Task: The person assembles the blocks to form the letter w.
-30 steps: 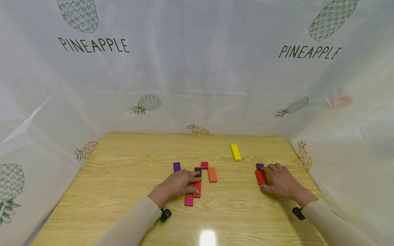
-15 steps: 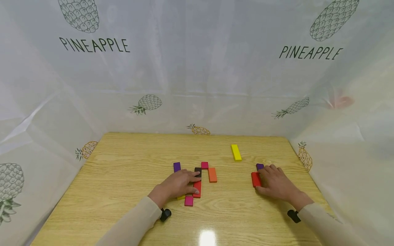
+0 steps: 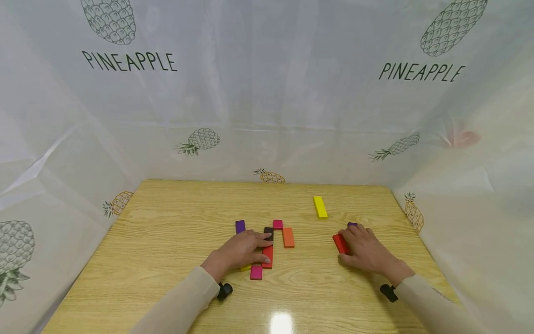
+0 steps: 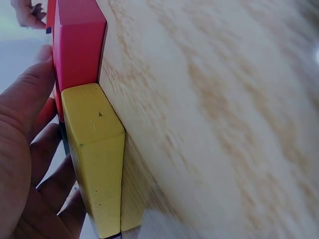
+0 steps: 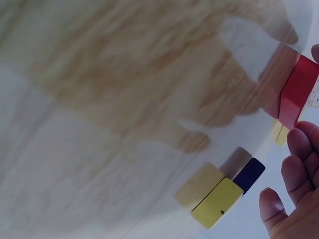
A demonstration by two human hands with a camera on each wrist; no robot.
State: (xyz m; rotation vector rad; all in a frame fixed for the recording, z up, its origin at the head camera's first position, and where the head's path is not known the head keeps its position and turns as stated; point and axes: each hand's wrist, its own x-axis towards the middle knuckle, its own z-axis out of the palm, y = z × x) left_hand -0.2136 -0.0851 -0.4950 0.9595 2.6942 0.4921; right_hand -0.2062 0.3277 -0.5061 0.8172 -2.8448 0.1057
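My left hand [image 3: 239,253] rests over a cluster of flat coloured blocks, fingertips on a black block [image 3: 268,233] and thumb on a red block [image 3: 267,257]. Beside these lie a magenta block [image 3: 256,272], a purple block [image 3: 240,226] partly under the hand, and a yellow block [image 4: 97,159], mostly covered in the head view. Between thumb and fingers my right hand [image 3: 367,253] pinches another red block [image 3: 340,243]. Behind that hand, a dark purple block [image 5: 249,175] and a yellow block [image 5: 217,201] lie end to end in the right wrist view.
An orange block [image 3: 288,237] and a small magenta block [image 3: 277,224] lie just right of the cluster. Farther back is a long yellow block [image 3: 320,207]. Pineapple-print sheeting [image 3: 267,93] encloses the wooden table [image 3: 175,208] at the back and sides.
My right hand has slid left across the table with the red block, away from the purple and yellow blocks. The red block has tilted somewhat. My left hand stays in place.
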